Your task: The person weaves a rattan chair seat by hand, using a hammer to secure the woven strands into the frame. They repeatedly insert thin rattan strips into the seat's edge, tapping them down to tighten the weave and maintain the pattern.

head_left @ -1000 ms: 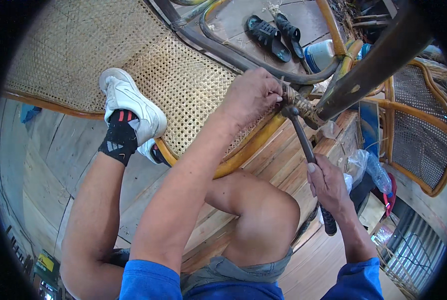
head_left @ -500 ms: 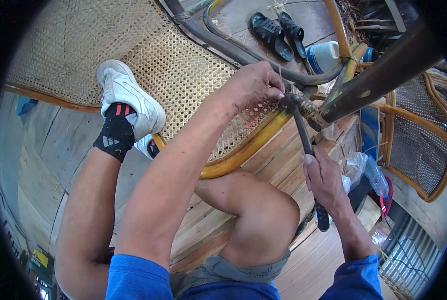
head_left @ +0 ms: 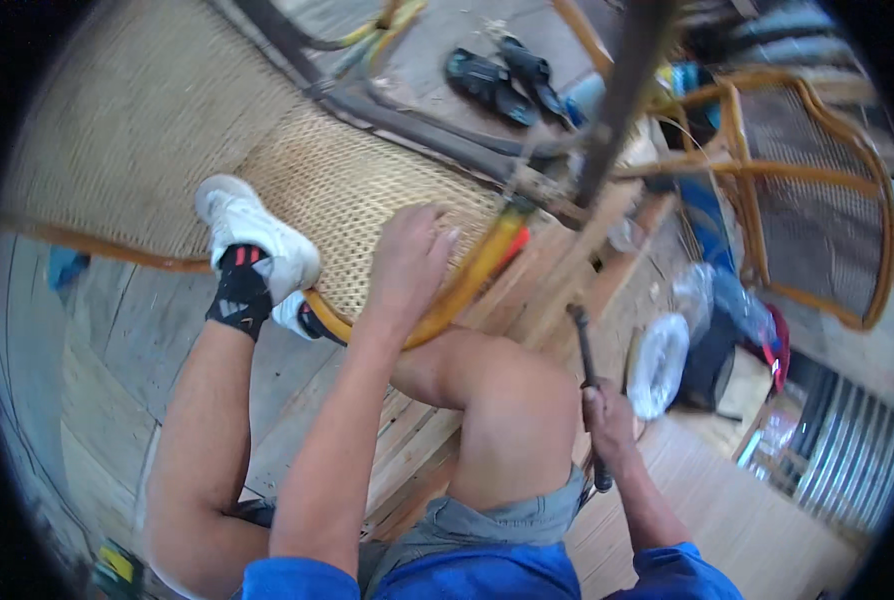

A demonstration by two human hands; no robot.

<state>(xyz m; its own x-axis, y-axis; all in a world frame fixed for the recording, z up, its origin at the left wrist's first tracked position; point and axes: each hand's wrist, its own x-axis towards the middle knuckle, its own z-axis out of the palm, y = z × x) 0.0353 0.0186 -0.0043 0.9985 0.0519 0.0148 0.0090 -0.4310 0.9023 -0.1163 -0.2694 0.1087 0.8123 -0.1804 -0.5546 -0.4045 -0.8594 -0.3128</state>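
Hands: 2 – left hand [head_left: 409, 262], right hand [head_left: 607, 418]. Hammer [head_left: 587, 372]: 1, in right hand. White shoe [head_left: 252, 235]: 1 visible, w/ 1 black sock [head_left: 237, 298]. Dark sandals [head_left: 507, 78]: 2, a pair. Cane panels: 2 – big panel [head_left: 347, 180], chair back [head_left: 807, 190]. White roll [head_left: 659, 362]: 1.

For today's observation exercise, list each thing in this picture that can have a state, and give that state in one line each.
Left hand: resting on the yellow cane rim, fingers spread.
Right hand: closed around the hammer.
Hammer: held upright, head raised beside the knee, off the frame.
Woven cane panel: lying flat, pinned under the white shoe.
Dark sandals: lying loose on the floor.
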